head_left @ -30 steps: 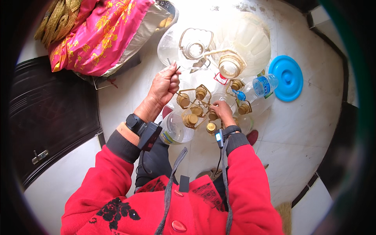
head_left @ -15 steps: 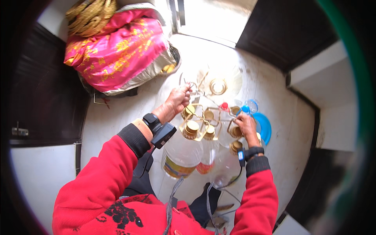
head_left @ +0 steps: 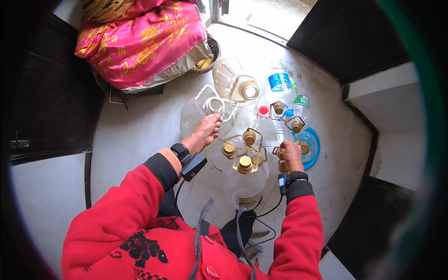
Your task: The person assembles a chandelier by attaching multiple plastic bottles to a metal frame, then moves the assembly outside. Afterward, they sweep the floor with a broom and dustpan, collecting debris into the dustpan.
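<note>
Several clear plastic jugs with gold caps and loop handles cluster in front of me, linked by a thin cord [head_left: 239, 148] that runs across their necks. My left hand [head_left: 208, 129] is closed on one end of the cord, beside the white neck of an uncapped jug [head_left: 214, 105]. Closed around the cord's other side is my right hand [head_left: 291, 154], close to a gold-capped jug neck [head_left: 283, 166]. The nearest jug [head_left: 245, 184] tilts toward me. A second uncapped jug [head_left: 228, 77] lies beyond the cluster. My fingers hide exactly how the cord is gripped.
A pink, gold-flowered cloth bundle [head_left: 144, 44] sits at far left, with a coiled straw rope [head_left: 105, 10] on top and a basket [head_left: 213, 51] beside it. A blue basin [head_left: 313, 156] lies to the right. Dark doors flank the tiled floor; a bright doorway opens ahead.
The jugs have shifted, and the nearest one now sits farther right. My left hand is slightly lower; the right has barely moved. The blue-labelled bottle at the back shows more clearly.
</note>
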{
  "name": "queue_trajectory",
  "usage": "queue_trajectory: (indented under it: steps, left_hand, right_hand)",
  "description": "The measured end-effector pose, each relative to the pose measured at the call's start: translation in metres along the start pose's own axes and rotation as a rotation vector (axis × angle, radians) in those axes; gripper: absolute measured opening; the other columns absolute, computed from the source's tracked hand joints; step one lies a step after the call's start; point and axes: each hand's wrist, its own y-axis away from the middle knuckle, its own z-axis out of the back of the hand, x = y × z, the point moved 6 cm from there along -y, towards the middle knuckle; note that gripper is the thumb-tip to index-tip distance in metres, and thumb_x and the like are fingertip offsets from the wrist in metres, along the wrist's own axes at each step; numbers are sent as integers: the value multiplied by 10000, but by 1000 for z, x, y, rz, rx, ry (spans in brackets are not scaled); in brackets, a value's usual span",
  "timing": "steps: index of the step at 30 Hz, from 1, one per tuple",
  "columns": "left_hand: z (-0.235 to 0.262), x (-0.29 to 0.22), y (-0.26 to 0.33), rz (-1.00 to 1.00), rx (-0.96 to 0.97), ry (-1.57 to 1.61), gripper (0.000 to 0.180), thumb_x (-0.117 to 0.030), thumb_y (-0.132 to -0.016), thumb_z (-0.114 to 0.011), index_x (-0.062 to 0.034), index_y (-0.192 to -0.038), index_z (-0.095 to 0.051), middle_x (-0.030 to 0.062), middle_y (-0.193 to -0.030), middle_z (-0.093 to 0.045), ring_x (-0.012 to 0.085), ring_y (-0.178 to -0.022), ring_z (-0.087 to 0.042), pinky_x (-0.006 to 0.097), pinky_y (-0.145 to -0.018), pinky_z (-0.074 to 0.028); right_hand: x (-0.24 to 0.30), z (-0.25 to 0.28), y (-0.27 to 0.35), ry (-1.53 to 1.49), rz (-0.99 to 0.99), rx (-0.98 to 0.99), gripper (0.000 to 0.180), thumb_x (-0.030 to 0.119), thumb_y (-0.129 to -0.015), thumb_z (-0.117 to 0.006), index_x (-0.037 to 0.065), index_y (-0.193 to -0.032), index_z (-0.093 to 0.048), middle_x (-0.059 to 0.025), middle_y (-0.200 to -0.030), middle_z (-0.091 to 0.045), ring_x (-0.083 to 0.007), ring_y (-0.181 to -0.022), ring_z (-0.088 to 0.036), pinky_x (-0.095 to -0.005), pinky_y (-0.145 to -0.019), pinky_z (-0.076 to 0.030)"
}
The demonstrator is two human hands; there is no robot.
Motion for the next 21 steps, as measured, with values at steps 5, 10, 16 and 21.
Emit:
queue_trajectory:
  steps: [5,10,16,21]
  left_hand:
    - [-10,25,-10,-26,10,-57,302,-357,-854,-447,-111,-683,-414,-83,-472,-272,21,-355,-187,177,-317,-145]
    - [-6,43,-22,-3,-35,-155,296,-360,-854,-446,-128,-674,-406,-92,-469,-265,16,-356,-186,169,-312,-142]
    - [5,57,-18,29,-61,-177,287,-350,-850,-459,-123,-678,-422,-92,-470,-283,19,-354,-197,173,-312,-151]
    - [2,73,-18,97,-8,-66,292,-350,-850,-456,-110,-686,-432,-86,-465,-295,21,-344,-207,173,-308,-153]
  right_hand:
    - [-16,-44,16,-31,-29,-32,147,202,-673,-557,127,-771,-635,-122,-759,-605,-288,-762,-566,-385,-695,-414]
    - [-17,-83,20,-215,-204,-24,170,220,-729,-509,96,-801,-600,-147,-808,-596,-303,-786,-559,-410,-701,-414]
    - [41,-91,16,-835,-61,85,255,183,-729,-553,22,-926,-577,-130,-813,-612,-211,-788,-585,-298,-696,-446]
    - [133,-108,27,-1363,107,338,259,112,-759,-538,-15,-985,-542,-79,-847,-597,-142,-774,-548,-260,-709,-439]
